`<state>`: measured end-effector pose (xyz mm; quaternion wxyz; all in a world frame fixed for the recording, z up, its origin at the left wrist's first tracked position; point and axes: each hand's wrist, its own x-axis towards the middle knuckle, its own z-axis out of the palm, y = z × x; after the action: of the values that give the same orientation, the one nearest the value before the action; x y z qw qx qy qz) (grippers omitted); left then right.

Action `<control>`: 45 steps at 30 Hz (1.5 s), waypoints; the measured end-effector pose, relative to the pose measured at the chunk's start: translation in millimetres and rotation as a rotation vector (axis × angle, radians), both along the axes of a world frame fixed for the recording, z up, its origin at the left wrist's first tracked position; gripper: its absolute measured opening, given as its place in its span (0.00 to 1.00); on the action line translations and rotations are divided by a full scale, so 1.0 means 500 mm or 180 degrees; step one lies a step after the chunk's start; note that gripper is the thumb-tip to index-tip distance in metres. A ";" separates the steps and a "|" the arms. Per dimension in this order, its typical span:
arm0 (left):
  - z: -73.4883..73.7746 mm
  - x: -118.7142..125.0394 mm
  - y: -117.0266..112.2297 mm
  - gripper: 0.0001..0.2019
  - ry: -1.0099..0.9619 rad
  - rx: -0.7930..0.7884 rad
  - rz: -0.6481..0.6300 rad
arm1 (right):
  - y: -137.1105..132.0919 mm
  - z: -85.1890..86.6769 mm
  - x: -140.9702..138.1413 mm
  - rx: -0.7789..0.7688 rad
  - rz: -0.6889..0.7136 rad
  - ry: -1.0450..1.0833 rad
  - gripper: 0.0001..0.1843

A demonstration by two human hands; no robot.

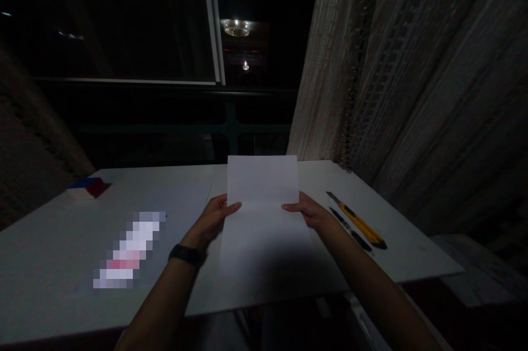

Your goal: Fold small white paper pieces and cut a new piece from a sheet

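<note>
A white sheet of paper [264, 180] is held up between both hands over the table, with a faint crease running across it at thumb height. My left hand [214, 216], with a dark band on its wrist, grips the left edge, thumb in front and fingers behind. On the right edge, my right hand [307, 210] pinches the sheet the same way. The fingers behind the paper are mostly hidden. To the right of my right hand lie a yellow utility knife [363, 224] with its blade out and a dark pen [350, 230].
The white table [198, 296] stands before a dark window. A blue, red and white cube [88, 187] sits at its far left. A blurred-out pale item [134, 246] lies left of my left arm, by another pale sheet [181, 202]. Curtains [325, 65] hang at the right.
</note>
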<state>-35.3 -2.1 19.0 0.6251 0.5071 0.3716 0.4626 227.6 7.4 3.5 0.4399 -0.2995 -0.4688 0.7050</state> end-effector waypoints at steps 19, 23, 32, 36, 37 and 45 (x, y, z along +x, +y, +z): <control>-0.004 -0.003 0.027 0.21 -0.0919 -0.0550 0.0482 | 0.038 -0.027 -0.027 0.1164 -0.1170 -0.0569 0.13; -0.021 -0.005 0.036 0.17 -0.0616 -0.0269 0.0815 | 0.030 -0.028 -0.034 0.1441 -0.0873 -0.0911 0.14; -0.028 -0.015 0.041 0.15 -0.0387 -0.0115 0.1439 | -0.009 0.009 -0.004 0.0468 0.0724 0.0131 0.38; -0.014 0.001 0.024 0.17 -0.0274 -0.0148 0.0902 | -0.008 0.004 -0.020 -0.0044 0.0334 0.0493 0.33; -0.014 0.006 0.020 0.19 -0.0231 -0.0127 0.0752 | -0.006 0.000 -0.030 -0.0115 0.0223 0.0489 0.31; -0.029 0.029 0.012 0.31 -0.0087 0.0116 -0.0236 | 0.022 0.007 -0.119 -0.0199 -0.0848 -0.0178 0.31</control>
<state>-20.7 3.6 4.6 0.6375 0.5255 0.3354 0.4527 168.2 18.3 7.1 0.5068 -0.3922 -0.4148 0.6459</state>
